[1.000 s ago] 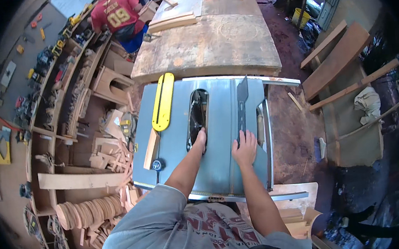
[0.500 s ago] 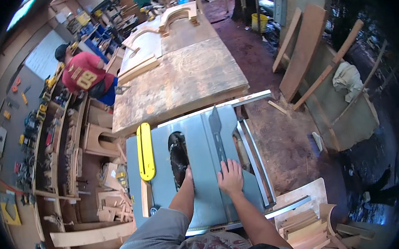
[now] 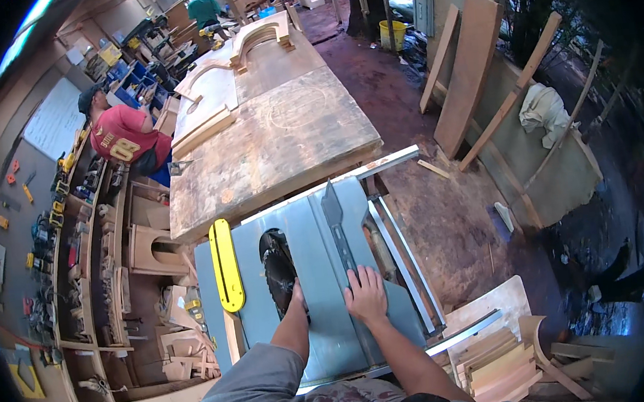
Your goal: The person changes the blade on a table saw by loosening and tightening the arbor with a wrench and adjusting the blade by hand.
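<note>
A grey table saw top [image 3: 320, 322] is in front of me, with an oval opening in it where a dark toothed disc [image 3: 276, 256] shows. My left hand [image 3: 295, 305] reaches into the near end of that opening; its fingers are hidden. My right hand [image 3: 363, 294] rests on the top to the right, fingers apart and lying over the near end of a black flat bar [image 3: 335, 213]. A yellow slotted insert plate [image 3: 226, 265] lies left of the opening, with a wood strip below it.
A worn wooden bench [image 3: 287, 143] stands beyond the saw, carrying curved wooden parts. A co-worker [image 3: 126, 129] is at the left beside tool-filled shelves, others farther back. Boards [image 3: 467, 76] lean at the right; curved offcuts [image 3: 501, 368] sit at lower right.
My view has tilted up, so the saw sits lower in the picture and more of the workshop shows. My hands stay in about the same places on the saw.
</note>
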Action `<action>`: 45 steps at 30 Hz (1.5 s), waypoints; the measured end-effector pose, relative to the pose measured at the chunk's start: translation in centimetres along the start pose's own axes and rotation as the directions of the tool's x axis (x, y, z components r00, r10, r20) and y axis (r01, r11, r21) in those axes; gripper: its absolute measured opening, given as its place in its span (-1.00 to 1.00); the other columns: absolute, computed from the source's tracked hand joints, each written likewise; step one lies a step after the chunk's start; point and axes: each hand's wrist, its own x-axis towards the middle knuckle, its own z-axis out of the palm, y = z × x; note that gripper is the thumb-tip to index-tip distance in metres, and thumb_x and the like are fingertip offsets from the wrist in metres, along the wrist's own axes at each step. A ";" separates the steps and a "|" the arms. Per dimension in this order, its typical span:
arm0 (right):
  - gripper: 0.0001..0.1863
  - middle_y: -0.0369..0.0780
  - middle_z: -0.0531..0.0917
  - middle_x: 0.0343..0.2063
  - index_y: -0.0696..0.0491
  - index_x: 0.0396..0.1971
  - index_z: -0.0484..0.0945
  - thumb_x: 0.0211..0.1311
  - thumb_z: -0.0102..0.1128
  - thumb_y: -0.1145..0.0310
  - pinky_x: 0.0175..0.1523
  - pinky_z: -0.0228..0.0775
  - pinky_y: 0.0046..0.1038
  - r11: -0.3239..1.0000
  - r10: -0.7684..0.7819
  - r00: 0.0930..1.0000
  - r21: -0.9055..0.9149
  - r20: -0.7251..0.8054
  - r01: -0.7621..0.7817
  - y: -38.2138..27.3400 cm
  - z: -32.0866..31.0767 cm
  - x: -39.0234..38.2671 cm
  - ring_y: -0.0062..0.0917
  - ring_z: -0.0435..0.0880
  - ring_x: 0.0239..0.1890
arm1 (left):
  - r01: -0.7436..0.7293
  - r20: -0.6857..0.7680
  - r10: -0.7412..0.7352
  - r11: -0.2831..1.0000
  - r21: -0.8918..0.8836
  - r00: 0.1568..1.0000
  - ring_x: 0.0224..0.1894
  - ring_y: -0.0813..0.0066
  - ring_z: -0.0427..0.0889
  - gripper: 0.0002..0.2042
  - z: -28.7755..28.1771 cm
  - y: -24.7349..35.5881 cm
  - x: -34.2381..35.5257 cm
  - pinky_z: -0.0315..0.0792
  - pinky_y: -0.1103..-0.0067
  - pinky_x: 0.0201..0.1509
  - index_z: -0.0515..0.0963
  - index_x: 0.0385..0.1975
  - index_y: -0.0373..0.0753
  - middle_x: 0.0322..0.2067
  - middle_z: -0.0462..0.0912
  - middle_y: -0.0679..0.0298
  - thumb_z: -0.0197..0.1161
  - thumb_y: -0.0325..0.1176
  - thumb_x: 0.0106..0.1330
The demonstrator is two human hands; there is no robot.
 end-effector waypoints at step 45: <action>-0.42 0.00 0.51 0.26 0.05 0.25 0.52 0.24 0.28 0.16 0.48 0.20 0.02 0.999 0.011 0.998 -0.032 0.060 -0.009 -0.1 0.1 0.2 -0.04 0.41 0.34 | -0.056 -0.055 0.056 0.998 -0.004 0.997 0.35 -0.02 0.51 -0.16 1.3 0.8 -2.2 0.43 0.05 0.42 0.29 0.50 -0.19 0.37 0.48 0.04 -0.43 0.39 0.56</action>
